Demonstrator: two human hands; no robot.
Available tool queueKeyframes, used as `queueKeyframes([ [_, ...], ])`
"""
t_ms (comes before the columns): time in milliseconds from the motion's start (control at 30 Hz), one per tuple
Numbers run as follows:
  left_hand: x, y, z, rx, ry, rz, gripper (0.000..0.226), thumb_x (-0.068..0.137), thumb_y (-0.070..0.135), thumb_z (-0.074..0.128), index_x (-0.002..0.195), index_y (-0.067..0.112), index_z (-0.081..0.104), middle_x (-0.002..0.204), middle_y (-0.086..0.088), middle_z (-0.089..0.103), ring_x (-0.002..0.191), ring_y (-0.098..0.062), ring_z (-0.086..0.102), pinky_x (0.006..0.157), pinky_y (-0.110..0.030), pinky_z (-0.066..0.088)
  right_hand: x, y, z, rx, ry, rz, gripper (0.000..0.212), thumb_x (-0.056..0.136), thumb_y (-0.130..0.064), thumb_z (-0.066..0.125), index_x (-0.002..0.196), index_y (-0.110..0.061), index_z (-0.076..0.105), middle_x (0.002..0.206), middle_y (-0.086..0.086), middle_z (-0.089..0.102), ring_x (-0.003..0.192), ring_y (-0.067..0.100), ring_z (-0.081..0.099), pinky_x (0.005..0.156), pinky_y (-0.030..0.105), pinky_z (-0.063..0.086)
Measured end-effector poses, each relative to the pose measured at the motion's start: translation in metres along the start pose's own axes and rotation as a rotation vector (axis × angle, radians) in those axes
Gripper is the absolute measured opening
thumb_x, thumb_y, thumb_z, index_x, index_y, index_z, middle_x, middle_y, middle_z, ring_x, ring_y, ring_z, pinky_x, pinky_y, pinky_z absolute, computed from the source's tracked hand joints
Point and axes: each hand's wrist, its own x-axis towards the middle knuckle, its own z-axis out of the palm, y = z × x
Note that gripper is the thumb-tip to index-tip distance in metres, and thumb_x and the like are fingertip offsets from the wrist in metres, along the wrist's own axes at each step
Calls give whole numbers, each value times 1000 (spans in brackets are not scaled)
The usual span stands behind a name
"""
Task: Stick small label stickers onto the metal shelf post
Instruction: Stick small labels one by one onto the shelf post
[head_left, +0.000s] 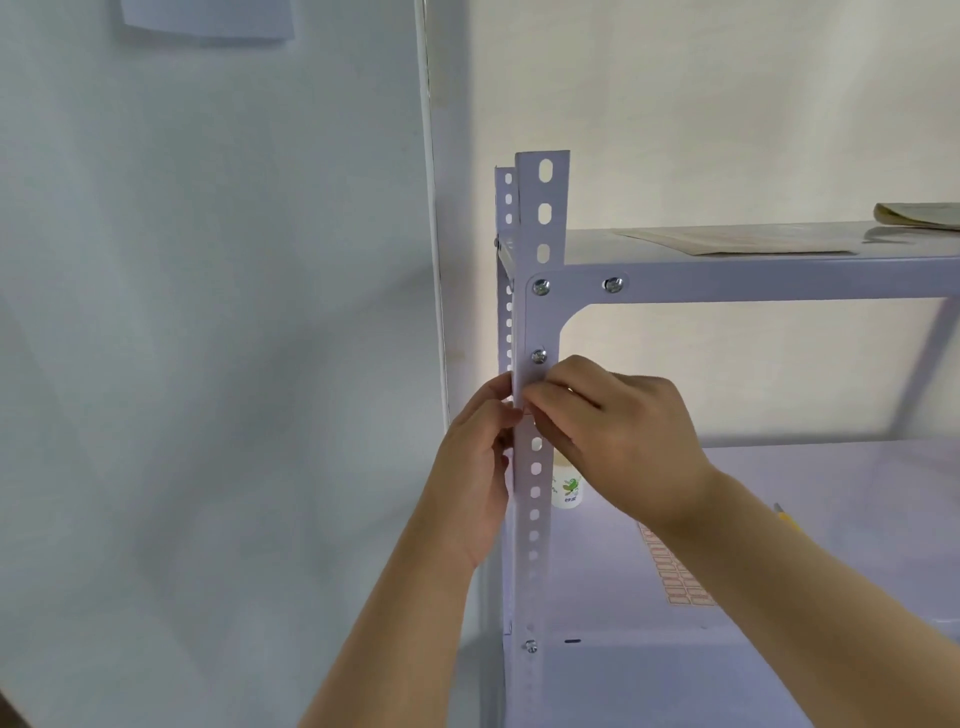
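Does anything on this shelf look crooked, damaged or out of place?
Nothing stands out. The metal shelf post stands upright with its bolts in place, the sticker sheet lies flat on the lower shelf, and the small bottle behind the post is upright.

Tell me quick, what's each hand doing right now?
Left hand: grips the edge of the metal shelf post.
Right hand: pinches a small label sticker against the post, it seems.
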Motion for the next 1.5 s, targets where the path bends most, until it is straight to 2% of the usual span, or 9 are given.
queueKeyframes([
  [167, 0, 1, 0, -28, -34, 3, 25, 102, 13, 42, 103, 10, 67, 73, -1, 67, 68, -14, 65, 59, -20, 53, 11, 9, -5, -107, -48, -226, 13, 82, 3, 64, 91, -5, 71, 75, 7, 61, 41, 21, 38, 38, 25, 27],
  [300, 0, 1, 1, -42, -29, 5, 26, 103, 15, 42, 106, 9, 67, 77, -3, 68, 70, -13, 67, 61, -21, 55, 14, 12, -1, -147, -108, -284, 8, 84, 1, 63, 86, -6, 67, 79, 8, 62, 40, 21, 38, 37, 26, 25],
  [467, -2, 4, 3, 0, -30, 23, 27, 104, 13, 40, 91, 11, 63, 67, 1, 65, 62, -11, 65, 58, -19, 52, 12, 10, 4, -138, -121, -230, 10, 81, -1, 68, 77, -8, 62, 75, 7, 56, 39, 20, 35, 38, 26, 22],
  [633, -1, 3, 3, 0, -5, 27, 32, 102, 12, 41, 88, 19, 68, 70, 6, 63, 65, -8, 61, 61, -17, 50, 15, 5, 5, -69, -126, -181, 10, 81, -6, 67, 74, -8, 60, 73, 8, 53, 39, 21, 36, 41, 25, 19],
  [733, -2, 3, 3, -20, -3, 17, 32, 102, 11, 41, 92, 19, 70, 72, 5, 67, 67, -7, 63, 61, -16, 51, 15, 5, 2, -10, -151, -175, 14, 81, -11, 67, 72, -7, 58, 73, 10, 53, 38, 22, 38, 38, 25, 22],
  [933, -2, 3, 0, -23, -16, 1, 35, 101, 11, 41, 119, 14, 70, 88, 3, 73, 81, -10, 66, 69, -18, 53, 5, 3, 1, 55, -131, -53, 12, 89, -10, 63, 78, -6, 65, 80, 10, 61, 39, 25, 40, 33, 29, 31],
  [1033, -2, 2, 0, -20, -14, 0, 36, 101, 9, 40, 121, 11, 69, 86, 1, 71, 79, -11, 65, 66, -18, 53, 2, 1, 2, 52, -131, -27, 13, 93, -10, 62, 82, -7, 67, 80, 9, 60, 41, 25, 43, 32, 32, 34],
  [1233, -2, 2, -1, 5, -20, 15, 35, 103, 11, 42, 124, 11, 70, 89, 0, 70, 80, -11, 65, 68, -19, 53, -2, -3, 4, 77, -128, 32, 4, 84, -3, 70, 84, -7, 69, 79, 7, 61, 42, 25, 45, 32, 32, 35],
  [1500, -1, -1, -1, 15, -22, 34, 36, 103, 11, 40, 123, 14, 70, 85, -1, 68, 76, -11, 63, 65, -18, 52, -1, -6, 2, -11, -155, 12, 20, 85, -1, 64, 104, -4, 69, 83, 8, 59, 42, 23, 39, 34, 26, 28],
])
